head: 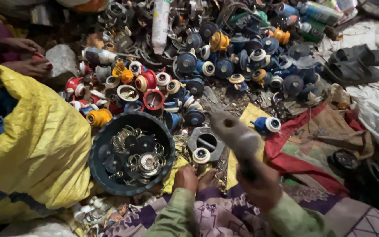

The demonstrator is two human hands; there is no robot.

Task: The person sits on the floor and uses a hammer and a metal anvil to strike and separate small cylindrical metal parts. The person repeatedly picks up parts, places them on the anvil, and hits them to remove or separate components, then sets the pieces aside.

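Observation:
My right hand grips the handle of a hammer, raised and blurred, its grey head over the floor in front of me. Just left of the head lies a hexagonal metal block with a small white round cap at its near edge. My left hand, in a green sleeve, rests low beside the dark round bowl, fingers curled under; whether it holds anything is hidden. The bowl holds springs, metal rings and dark discs.
A big heap of blue, red and yellow plastic caps fills the floor beyond. A yellow sack with blue parts stands at left. Another person's hands are at the upper left. Black sandals lie at the upper right, rags at right.

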